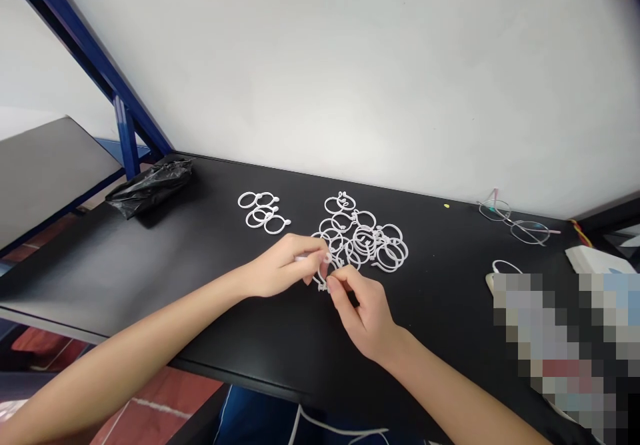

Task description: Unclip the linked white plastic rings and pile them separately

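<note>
A white curtain ring [321, 277] is pinched between my two hands above the front of the black table. My left hand [287, 265] is closed on its upper left side, with the fingertips partly hidden. My right hand [363, 305] pinches the ring low on its right, by a small white fitting. Just behind the hands spreads a tangled pile of similar white rings [364, 239], some overlapping. Farther left lies a smaller group of white rings [261, 217], each with a little knob or eyelet.
On the black table [125, 265], a crumpled black plastic bag [153, 188] lies far left. Eyeglasses [530, 231] and a tiny yellow bit [447, 205] are back right. A white box [600, 260] and a blurred-out object stand right. A white wall [325, 85] rises behind; a blue metal frame [95, 45] slants left.
</note>
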Available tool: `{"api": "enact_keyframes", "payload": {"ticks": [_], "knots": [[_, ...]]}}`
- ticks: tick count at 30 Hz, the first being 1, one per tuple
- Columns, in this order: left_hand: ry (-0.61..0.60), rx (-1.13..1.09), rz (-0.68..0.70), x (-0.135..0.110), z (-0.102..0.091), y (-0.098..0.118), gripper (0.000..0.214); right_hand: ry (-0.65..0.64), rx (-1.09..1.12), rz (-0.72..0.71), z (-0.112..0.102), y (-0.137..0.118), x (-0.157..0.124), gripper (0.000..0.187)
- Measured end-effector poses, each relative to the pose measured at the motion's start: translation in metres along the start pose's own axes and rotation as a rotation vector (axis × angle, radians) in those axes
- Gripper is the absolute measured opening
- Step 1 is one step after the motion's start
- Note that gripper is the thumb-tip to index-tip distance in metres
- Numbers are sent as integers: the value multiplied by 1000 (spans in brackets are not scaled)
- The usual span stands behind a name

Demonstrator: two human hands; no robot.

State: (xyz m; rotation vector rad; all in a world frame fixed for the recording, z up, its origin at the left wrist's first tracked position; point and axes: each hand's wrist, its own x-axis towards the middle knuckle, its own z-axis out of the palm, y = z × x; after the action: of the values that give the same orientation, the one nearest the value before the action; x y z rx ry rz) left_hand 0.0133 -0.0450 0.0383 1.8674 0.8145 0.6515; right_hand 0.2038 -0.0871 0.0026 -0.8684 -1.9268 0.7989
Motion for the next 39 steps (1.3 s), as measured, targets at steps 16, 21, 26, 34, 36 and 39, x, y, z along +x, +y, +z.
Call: {"api": "enact_keyframes", "payload": {"ticks": [16, 21, 26, 34, 36, 39], "knots": [[370, 1357, -141, 9, -29, -46, 23, -4, -391, -96, 3, 14, 5, 19], [337, 1367, -167, 8, -28, -45, 21, 12, -392, -103, 3, 15, 4, 19], [350, 1387, -158, 7, -27, -46, 20, 40, -361, -118, 3, 16, 4, 18], [368, 1329, -83, 7, -27, -47, 19, 60, -312, -87, 3, 14, 5, 20], [394, 1277, -26, 8, -26, -46, 20, 42, -303, -77, 2, 13, 6, 22], [410, 1132, 117, 8, -22, -40, 18, 32, -297, -72, 2, 12, 6, 22]]}}
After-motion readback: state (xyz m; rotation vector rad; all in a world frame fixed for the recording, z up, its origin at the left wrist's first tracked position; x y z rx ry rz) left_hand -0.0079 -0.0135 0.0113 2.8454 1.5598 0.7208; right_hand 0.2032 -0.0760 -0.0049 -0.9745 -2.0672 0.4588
